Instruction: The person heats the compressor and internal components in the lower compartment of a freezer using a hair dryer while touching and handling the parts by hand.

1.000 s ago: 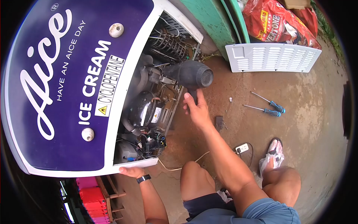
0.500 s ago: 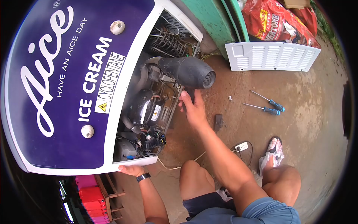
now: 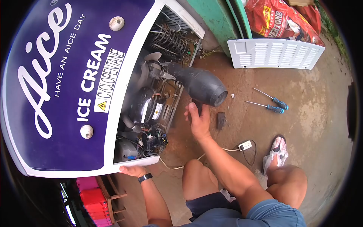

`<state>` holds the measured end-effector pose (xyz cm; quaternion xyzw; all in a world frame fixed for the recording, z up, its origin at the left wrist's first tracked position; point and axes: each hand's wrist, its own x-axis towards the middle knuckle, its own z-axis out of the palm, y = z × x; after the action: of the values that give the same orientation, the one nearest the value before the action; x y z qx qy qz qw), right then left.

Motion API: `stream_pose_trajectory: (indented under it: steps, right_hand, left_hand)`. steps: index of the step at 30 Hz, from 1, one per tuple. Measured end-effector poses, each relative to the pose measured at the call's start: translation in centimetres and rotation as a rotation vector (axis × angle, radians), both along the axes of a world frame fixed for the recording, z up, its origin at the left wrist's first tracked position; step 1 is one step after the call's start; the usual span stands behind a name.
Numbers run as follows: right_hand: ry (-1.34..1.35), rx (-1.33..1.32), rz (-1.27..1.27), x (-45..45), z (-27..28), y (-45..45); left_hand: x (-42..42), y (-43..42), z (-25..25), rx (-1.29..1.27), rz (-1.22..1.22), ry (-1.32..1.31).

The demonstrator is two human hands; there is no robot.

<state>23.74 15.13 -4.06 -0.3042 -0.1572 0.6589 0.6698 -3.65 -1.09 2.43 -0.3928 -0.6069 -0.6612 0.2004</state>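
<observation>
A black hair dryer is in my right hand, whose fingers close round its handle. Its nozzle reaches into the open compartment of an ice cream freezer, beside the small fan motor. Below that sits a black compressor, with a bundle of wires nearer to me. Coiled condenser tubing fills the far end. My left hand lies against the freezer's near lower edge, thumb stretched out along it; its other fingers are mostly hidden.
Two blue-handled screwdrivers lie on the concrete floor. A white louvred panel leans by a red bag and a green object. A white socket strip with its cord and a dark block are on the floor near my knees.
My right hand has drawn the hair dryer back toward me and to the right, so its nozzle sits less deep in the compartment. The left hand stays on the freezer edge.
</observation>
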Motion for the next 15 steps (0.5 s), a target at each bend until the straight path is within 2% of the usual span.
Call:
stream_pose_trajectory:
  steps: [2,6,8,12,15]
  right_hand:
    - [0.056,0.012,-0.032,0.4,1.0,1.0]
    - [0.059,0.083,0.058,0.5,1.3,2.8]
    - [-0.091,-0.069,0.035,0.4,1.4,2.8]
    - [-0.212,-0.124,-0.089,-0.3,0.4,0.4]
    - [-0.031,-0.067,-0.067,-0.3,0.6,-0.6]
  left_hand:
    - [-0.2,-0.2,-0.1,0.001,-0.011,0.001]
    - [-0.9,-0.3,-0.3,0.003,-0.022,0.006]
    - [-1.0,-0.4,-0.2,-0.005,-0.038,0.008]
    - [-0.8,-0.2,-0.2,0.009,0.001,0.026]
    - [-1.2,-0.5,-0.5,0.000,0.002,0.023]
